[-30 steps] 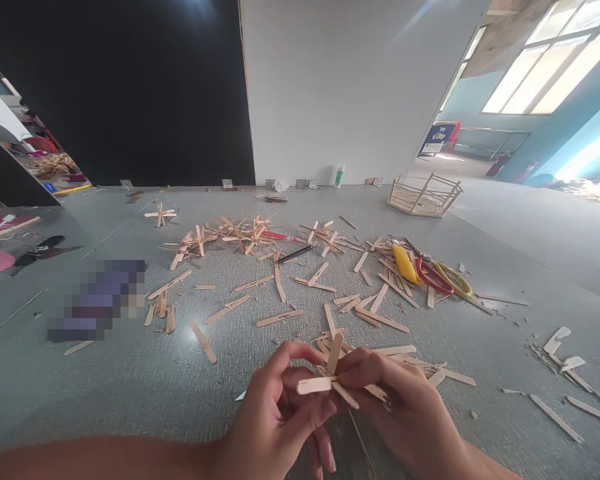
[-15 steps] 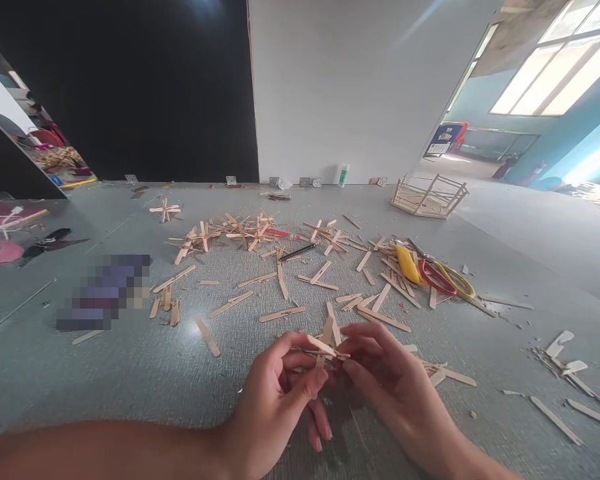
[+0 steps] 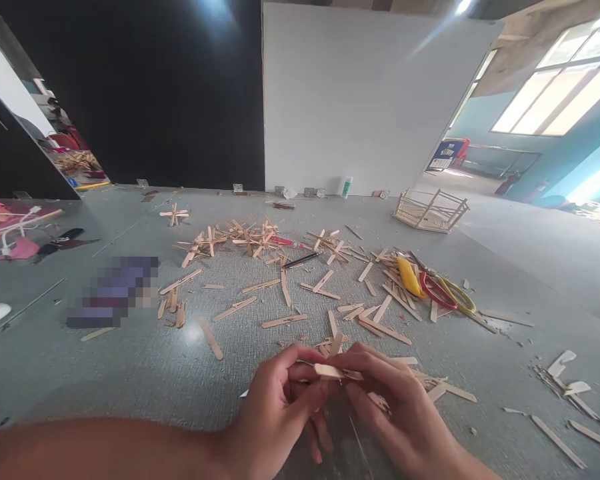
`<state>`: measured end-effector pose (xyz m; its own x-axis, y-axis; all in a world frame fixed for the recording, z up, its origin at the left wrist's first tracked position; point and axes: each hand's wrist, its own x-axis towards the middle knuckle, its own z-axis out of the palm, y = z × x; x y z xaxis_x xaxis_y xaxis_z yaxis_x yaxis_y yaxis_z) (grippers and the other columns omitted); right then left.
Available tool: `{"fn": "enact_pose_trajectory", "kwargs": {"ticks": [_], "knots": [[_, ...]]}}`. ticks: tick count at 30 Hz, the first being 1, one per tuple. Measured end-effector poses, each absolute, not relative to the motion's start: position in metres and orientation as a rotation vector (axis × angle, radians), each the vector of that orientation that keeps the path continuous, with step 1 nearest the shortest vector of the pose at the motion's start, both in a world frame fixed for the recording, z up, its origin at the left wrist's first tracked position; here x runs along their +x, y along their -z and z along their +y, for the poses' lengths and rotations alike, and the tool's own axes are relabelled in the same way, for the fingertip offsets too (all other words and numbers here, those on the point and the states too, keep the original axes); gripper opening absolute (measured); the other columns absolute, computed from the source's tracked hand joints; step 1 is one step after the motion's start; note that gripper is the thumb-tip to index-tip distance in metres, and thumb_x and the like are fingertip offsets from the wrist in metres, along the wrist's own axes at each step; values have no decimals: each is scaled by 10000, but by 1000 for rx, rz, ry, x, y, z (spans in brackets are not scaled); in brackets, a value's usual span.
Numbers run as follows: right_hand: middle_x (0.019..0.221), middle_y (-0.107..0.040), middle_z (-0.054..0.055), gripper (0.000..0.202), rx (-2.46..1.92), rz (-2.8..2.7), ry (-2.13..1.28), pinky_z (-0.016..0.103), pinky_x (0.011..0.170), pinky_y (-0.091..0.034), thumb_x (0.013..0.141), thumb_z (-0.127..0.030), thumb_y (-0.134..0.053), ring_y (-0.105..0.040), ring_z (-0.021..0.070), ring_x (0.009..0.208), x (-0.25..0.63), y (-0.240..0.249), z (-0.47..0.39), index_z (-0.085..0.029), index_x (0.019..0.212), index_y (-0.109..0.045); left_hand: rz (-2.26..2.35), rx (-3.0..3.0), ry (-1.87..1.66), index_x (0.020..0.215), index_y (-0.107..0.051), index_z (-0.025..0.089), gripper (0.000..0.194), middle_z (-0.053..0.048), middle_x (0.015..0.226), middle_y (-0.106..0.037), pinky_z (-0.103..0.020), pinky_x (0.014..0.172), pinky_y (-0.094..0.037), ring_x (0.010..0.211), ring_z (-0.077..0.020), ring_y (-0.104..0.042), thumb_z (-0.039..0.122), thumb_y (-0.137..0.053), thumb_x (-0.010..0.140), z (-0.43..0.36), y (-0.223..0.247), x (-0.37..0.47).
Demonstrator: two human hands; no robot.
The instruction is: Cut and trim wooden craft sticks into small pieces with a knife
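Observation:
Near the front edge, my left hand is closed on a small piece of crossed wooden sticks. My right hand pinches the right end of the same piece, with its fingertips close to those of the left. One stick of the piece points up between the hands. Loose wooden sticks lie on the grey surface just beyond both hands. Farther back is a row of star-shaped stick pieces. The palms hide part of what is held.
Scissors with red and yellow handles lie at the right, below a stick frame. A black pen is in the middle. A glue bottle stands by the white panel. A blurred dark item lies left.
The held sticks have turned, and the right fingers now reach over their top. The view has shifted slightly, so the background sits lower and farther right.

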<state>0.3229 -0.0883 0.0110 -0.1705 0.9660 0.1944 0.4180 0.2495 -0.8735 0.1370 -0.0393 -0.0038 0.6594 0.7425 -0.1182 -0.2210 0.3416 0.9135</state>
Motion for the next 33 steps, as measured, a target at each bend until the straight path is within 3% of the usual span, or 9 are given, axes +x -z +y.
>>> {"fn": "enact_pose_trajectory", "kwargs": {"ticks": [5, 13, 17, 20, 23, 27, 29, 33], "knots": [[769, -735, 22, 144, -1445, -1635, -750, 233, 622, -545, 965, -293, -594, -689, 147, 672, 317, -5, -85, -212, 909, -698, 579, 1020, -679, 1148, -547, 170, 498, -39, 939, -684, -154, 395, -504, 471, -82, -647, 532, -768, 887, -40, 7, 137], [818, -717, 41, 218, -1418, -1540, -971, 251, 681, -572, 992, -376, -566, -696, 163, 755, 316, -4, -84, -205, 874, -630, 533, 1002, -724, 1144, -531, 172, 429, -15, 895, -657, -165, 417, -547, 514, -113, -697, 502, -718, 943, -38, 11, 138], [802, -672, 19, 164, -1370, -1630, -845, 235, 658, -558, 945, -308, -629, -640, 147, 728, 315, -2, -83, -211, 817, -660, 516, 974, -764, 1044, -477, 199, 407, 12, 843, -649, -171, 420, -555, 509, -116, -693, 497, -733, 933, -37, 14, 138], [792, -693, -2, 49, -1376, -1561, -826, 213, 628, -556, 863, -242, -736, -653, 138, 689, 316, 3, -84, -223, 878, -693, 497, 972, -768, 981, -462, 200, 391, 24, 816, -642, -167, 420, -551, 500, -108, -685, 482, -730, 940, -36, 15, 139], [729, -696, -27, 141, -1382, -1484, -822, 203, 603, -560, 802, -191, -804, -664, 133, 631, 319, 6, -84, -228, 859, -680, 492, 962, -751, 990, -460, 202, 388, 21, 822, -650, -171, 414, -545, 491, -112, -686, 479, -728, 943, -36, 15, 138], [838, -724, 24, 45, -1227, -1639, -602, 211, 622, -571, 866, -197, -764, -696, 148, 700, 320, 4, -83, -236, 884, -778, 501, 961, -736, 1005, -458, 209, 451, 26, 798, -653, -174, 408, -540, 472, -115, -678, 532, -756, 904, -36, 12, 138], [873, -737, 37, 143, -1213, -1686, -517, 213, 639, -574, 917, -181, -701, -708, 146, 715, 320, 3, -83, -256, 984, -802, 537, 971, -729, 1005, -460, 207, 491, 21, 789, -662, -174, 417, -543, 465, -108, -669, 572, -765, 881, -37, 10, 138], [761, -729, 14, 113, -1231, -1655, -526, 205, 601, -552, 930, -161, -662, -679, 131, 637, 317, 4, -84, -226, 901, -749, 577, 999, -710, 983, -471, 204, 521, 13, 777, -671, -172, 417, -533, 445, -103, -656, 611, -771, 857, -37, 9, 138]]}}
